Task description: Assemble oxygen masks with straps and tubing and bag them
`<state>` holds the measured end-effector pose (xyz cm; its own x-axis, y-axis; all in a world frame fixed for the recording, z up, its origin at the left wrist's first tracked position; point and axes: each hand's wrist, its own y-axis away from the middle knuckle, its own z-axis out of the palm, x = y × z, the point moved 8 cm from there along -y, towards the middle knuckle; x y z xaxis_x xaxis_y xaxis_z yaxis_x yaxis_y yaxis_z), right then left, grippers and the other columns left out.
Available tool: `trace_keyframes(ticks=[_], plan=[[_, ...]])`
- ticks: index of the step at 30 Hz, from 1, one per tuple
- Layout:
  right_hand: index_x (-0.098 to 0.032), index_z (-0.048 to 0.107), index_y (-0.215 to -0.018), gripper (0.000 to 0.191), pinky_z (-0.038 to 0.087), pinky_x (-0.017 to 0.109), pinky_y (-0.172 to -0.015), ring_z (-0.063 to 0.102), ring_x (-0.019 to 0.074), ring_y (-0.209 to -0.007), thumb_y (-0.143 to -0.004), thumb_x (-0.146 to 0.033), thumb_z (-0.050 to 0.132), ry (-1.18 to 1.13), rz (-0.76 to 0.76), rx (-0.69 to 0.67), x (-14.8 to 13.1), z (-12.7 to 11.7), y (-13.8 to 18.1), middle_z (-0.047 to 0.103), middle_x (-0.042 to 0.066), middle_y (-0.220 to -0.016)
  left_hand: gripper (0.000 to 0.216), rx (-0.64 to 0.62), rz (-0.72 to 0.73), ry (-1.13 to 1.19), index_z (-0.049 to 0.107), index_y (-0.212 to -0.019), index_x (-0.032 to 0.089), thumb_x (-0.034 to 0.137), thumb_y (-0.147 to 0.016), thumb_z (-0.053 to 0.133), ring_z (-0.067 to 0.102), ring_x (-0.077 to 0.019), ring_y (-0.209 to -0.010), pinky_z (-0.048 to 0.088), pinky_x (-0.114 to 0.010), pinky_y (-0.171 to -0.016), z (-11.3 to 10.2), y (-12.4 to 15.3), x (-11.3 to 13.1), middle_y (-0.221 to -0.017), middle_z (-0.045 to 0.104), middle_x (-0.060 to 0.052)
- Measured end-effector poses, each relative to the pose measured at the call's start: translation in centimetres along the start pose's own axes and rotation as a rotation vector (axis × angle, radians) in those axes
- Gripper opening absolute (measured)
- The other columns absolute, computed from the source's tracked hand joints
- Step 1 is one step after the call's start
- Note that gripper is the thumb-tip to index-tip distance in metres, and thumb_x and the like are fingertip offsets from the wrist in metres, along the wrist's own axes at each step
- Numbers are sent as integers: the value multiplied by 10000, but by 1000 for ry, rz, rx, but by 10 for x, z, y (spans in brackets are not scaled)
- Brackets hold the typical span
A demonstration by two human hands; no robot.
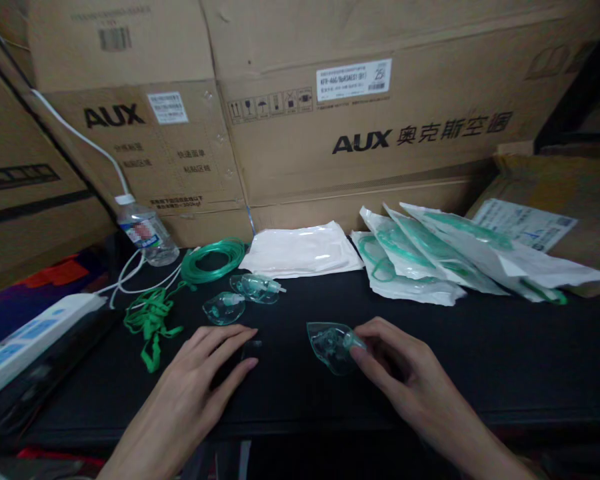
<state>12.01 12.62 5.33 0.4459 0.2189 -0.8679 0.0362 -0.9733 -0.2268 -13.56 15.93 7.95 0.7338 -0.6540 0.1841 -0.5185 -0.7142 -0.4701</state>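
From here a small clear piece [253, 345] is hard to make out between the left hand's [200, 373] thumb and forefinger; they stand parted around it, and I can't tell whether they grip it. The right hand [407, 360] pinches a clear mask [327, 345] by its pale connector — the remaining fingers are partly hidden behind. The power strip [40, 343] is cut off at the left.

Two more clear masks [223, 309] lie beyond the left hand, beside one green tubing coil [217, 260], one bottle [147, 233] and a green strap tangle I can't count [153, 317]. At least four packets [445, 257] overlap at right; the white stack [303, 250] beside them can't be counted.

Black tabletop [285, 393] shows between the hands — its near edge runs beneath the forearms.
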Motion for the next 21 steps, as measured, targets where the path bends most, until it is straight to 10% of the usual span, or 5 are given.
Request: trace_keyframes(ticks=[11, 21], plan=[[-216, 545, -925, 48, 464, 305, -730, 578, 173, -808, -941, -185, 578, 152, -150, 30, -15, 1, 5, 591, 28, -939, 297, -24, 63, 81, 766, -1124, 293, 416, -1016, 518, 727, -199, -925, 613, -284, -838, 1, -3, 12, -1062, 786, -19], [-264, 607, -1273, 432, 503, 398, -975, 608, 238, -1110, -871, -260, 763, 198, -121, -94, -10, 12, 7, 641, 60, -1196, 237, -77, -8, 243, 715, -1028, 253, 262, -1019, 478, 702, -171, -953, 574, -231, -826, 14, -8, 5, -1053, 699, -38]])
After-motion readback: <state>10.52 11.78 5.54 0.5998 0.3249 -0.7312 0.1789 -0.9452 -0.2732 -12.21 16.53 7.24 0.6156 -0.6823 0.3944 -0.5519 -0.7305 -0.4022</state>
